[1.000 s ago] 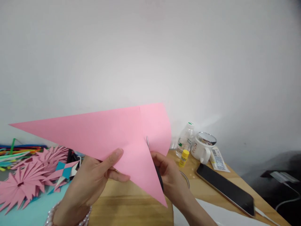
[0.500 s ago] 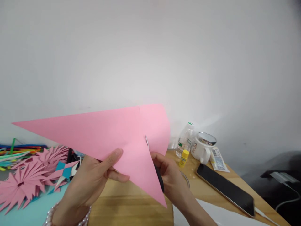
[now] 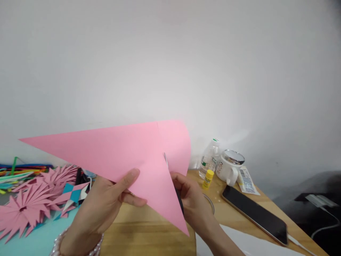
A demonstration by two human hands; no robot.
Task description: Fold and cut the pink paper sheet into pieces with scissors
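A large pink sheet of paper, pointed at its left end, is held up above the wooden table. My left hand pinches its lower edge, thumb on the front and fingers behind. Black-handled scissors are in my right hand, whose fingers wrap round the handle. The blade shows at a cut in the sheet's right part. Right of the cut, the paper curls back. Much of the handle and the other blade are hidden by the paper and fingers.
Folded pink paper pieces and colourful pipe cleaners lie at left. To the right stand a water bottle, a yellow glue stick and a white mug. A phone and white paper lie nearer.
The scissors' handles have closed slightly in my right hand. The paper's left tip has shifted a little right, and its curled right part has dipped slightly. My left hand keeps its hold.
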